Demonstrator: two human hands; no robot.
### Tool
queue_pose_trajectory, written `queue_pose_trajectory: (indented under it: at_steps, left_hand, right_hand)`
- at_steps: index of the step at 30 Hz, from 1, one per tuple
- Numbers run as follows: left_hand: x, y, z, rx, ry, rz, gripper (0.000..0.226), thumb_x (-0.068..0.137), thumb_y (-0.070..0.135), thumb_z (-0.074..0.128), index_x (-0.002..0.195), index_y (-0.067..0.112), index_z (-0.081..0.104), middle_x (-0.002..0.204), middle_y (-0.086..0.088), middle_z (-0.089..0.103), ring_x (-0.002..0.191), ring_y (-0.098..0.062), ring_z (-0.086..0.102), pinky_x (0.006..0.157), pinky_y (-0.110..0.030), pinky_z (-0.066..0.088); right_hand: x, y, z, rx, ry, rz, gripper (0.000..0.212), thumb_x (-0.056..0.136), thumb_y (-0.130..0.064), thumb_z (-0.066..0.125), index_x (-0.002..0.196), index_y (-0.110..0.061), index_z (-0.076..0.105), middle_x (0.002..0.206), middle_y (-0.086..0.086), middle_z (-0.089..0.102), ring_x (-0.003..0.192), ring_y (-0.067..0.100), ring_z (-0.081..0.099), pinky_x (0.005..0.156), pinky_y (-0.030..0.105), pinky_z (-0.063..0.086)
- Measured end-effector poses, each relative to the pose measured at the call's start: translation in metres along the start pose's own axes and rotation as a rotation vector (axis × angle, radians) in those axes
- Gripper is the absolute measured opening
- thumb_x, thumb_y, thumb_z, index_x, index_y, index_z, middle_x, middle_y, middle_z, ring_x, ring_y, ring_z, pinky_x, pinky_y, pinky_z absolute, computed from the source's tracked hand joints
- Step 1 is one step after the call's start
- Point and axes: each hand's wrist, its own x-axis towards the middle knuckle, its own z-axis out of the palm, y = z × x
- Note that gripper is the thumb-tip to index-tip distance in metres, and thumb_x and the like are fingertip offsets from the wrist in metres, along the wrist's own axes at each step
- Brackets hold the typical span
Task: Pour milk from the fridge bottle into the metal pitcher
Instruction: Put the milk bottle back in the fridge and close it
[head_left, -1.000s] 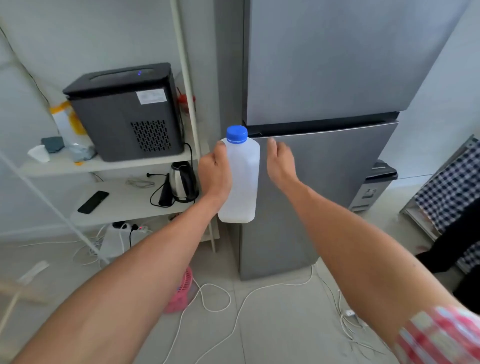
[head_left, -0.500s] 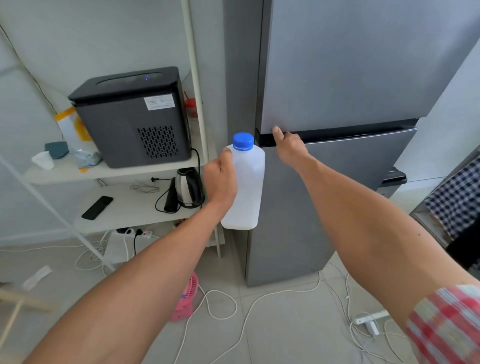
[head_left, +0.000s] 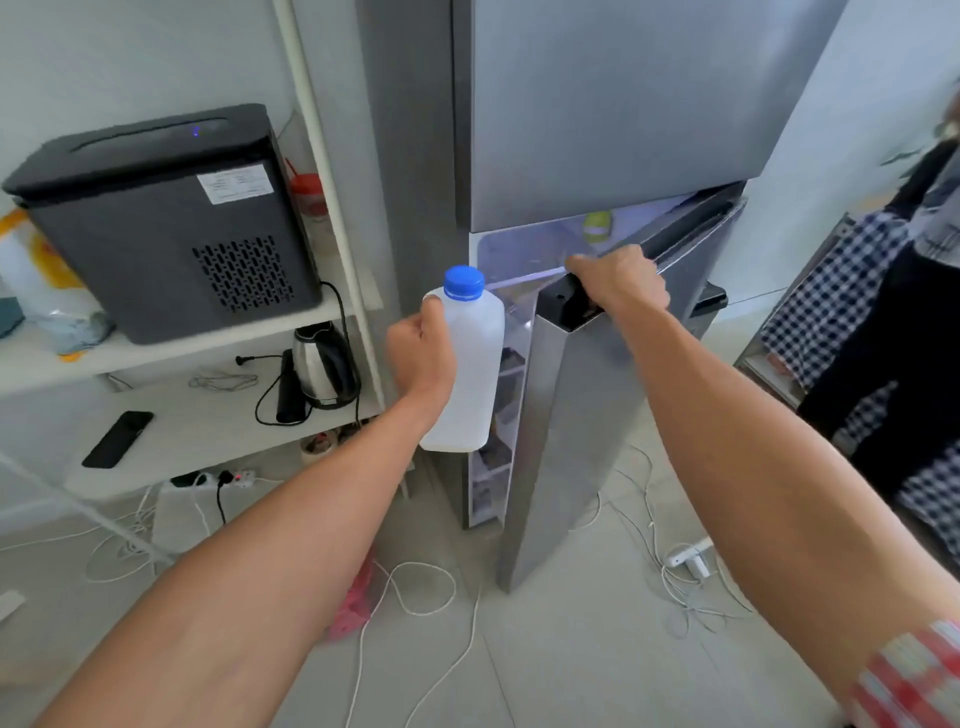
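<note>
- Fridge (head_left: 613, 109): lower door (head_left: 571, 426), shut half a second ago, now swung part open; lit interior and door shelves show through the gap.
- Right hand (head_left: 621, 283): was only touching the door's top edge, now curled closed over that edge, pulling it outward.
- Left hand (head_left: 422, 349): wrapped around the milk bottle (head_left: 470, 364), same grip as before; bottle upright, held just in front of the opening gap.
- Blue cap (head_left: 464, 282): on the bottle, as before.
- Metal pitcher: not in view.
- Judgement: capped bottle going toward an opening fridge suggests pouring is finished and the bottle is being returned.
</note>
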Motion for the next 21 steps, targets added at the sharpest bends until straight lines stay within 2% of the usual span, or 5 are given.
queue_pose_trajectory:
  at_steps: [5, 8, 10, 15, 21]
  left_hand:
    - [-0.020, -0.014, 0.027, -0.049, -0.061, -0.080, 0.046, 0.088, 0.040, 0.049, 0.054, 0.017, 0.031, 0.058, -0.005, 0.034, 0.057, -0.021, 0.033, 0.055, -0.036, 0.030]
    - [-0.039, -0.021, 0.041, -0.101, -0.104, -0.146, 0.047, 0.089, 0.037, 0.049, 0.050, 0.013, 0.038, 0.053, -0.002, 0.041, 0.056, -0.023, 0.039, 0.055, -0.034, 0.034]
    - [-0.050, -0.026, 0.050, -0.153, -0.120, -0.222, 0.041, 0.091, 0.034, 0.048, 0.057, 0.013, 0.043, 0.058, 0.000, 0.045, 0.058, -0.021, 0.040, 0.055, -0.032, 0.034]
    - [-0.079, -0.033, 0.076, -0.276, -0.154, -0.405, 0.038, 0.086, 0.048, 0.044, 0.066, 0.016, 0.053, 0.069, -0.001, 0.058, 0.065, -0.024, 0.053, 0.060, -0.032, 0.042]
    - [-0.097, -0.058, 0.119, -0.419, -0.094, -0.600, 0.033, 0.092, 0.042, 0.049, 0.076, 0.014, 0.058, 0.073, -0.003, 0.062, 0.073, -0.027, 0.057, 0.058, -0.026, 0.043]
  right_hand:
    - [-0.023, 0.043, -0.038, -0.156, 0.114, -0.020, 0.050, 0.083, -0.040, 0.061, 0.123, -0.011, 0.063, 0.126, 0.014, 0.066, 0.116, 0.037, 0.063, 0.093, 0.041, 0.049]
    - [-0.034, 0.069, -0.060, -0.259, 0.159, -0.020, 0.017, 0.091, -0.024, 0.058, 0.099, -0.009, 0.060, 0.114, 0.016, 0.067, 0.107, 0.037, 0.063, 0.077, 0.036, 0.044]
    - [-0.043, 0.086, -0.071, -0.318, 0.169, 0.003, 0.013, 0.095, -0.018, 0.052, 0.086, -0.009, 0.052, 0.108, 0.016, 0.064, 0.107, 0.036, 0.060, 0.076, 0.036, 0.042]
    - [-0.064, 0.123, -0.093, -0.450, 0.159, 0.068, 0.033, 0.106, -0.013, 0.038, 0.124, 0.006, 0.059, 0.134, 0.026, 0.044, 0.128, 0.043, 0.040, 0.105, 0.049, 0.039]
    - [-0.058, 0.154, -0.097, -0.484, 0.309, 0.095, 0.040, 0.108, -0.025, 0.035, 0.136, 0.000, 0.050, 0.131, 0.018, 0.047, 0.115, 0.043, 0.056, 0.080, 0.043, 0.035]
